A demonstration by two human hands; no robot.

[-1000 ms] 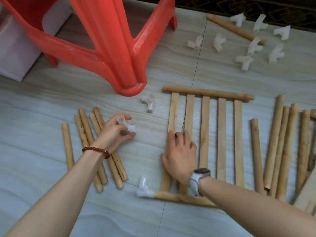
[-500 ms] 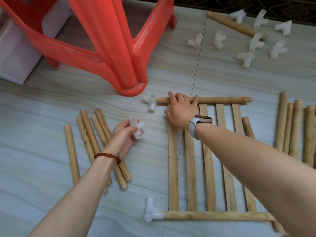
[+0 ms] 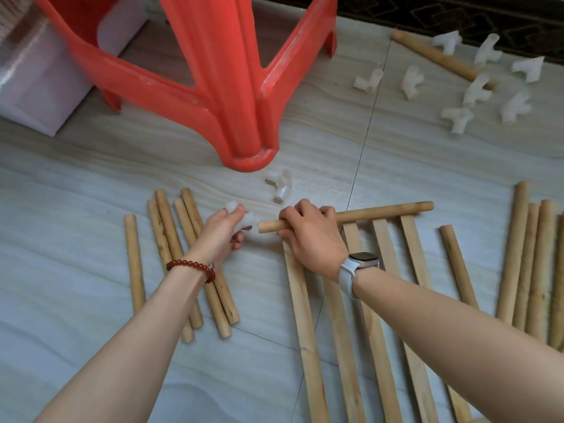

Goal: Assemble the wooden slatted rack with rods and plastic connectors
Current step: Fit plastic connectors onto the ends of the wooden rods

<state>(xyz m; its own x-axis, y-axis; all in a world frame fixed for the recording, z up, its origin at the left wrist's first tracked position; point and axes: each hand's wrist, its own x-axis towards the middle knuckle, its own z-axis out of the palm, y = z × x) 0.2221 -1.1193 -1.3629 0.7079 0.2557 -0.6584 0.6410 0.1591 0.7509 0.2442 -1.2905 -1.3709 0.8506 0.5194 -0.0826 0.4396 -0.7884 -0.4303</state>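
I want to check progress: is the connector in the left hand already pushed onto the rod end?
No, the connector sits just beside the bare rod end, not over it.

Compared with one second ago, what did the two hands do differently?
The right hand left the flat slats and now grips the panel's top wooden rod. The left hand brought its white plastic connector to that rod's end. The loose connector near the red stool stayed.

Pale tan wooden rods (image 3: 386, 211) and slats (image 3: 305, 331), translucent white plastic connectors (image 3: 280, 185), glossy red plastic stool (image 3: 219, 87), grey-veined floor tiles (image 3: 76, 193), dark red beaded bracelet (image 3: 190, 267), white-strapped wristwatch (image 3: 357, 268).
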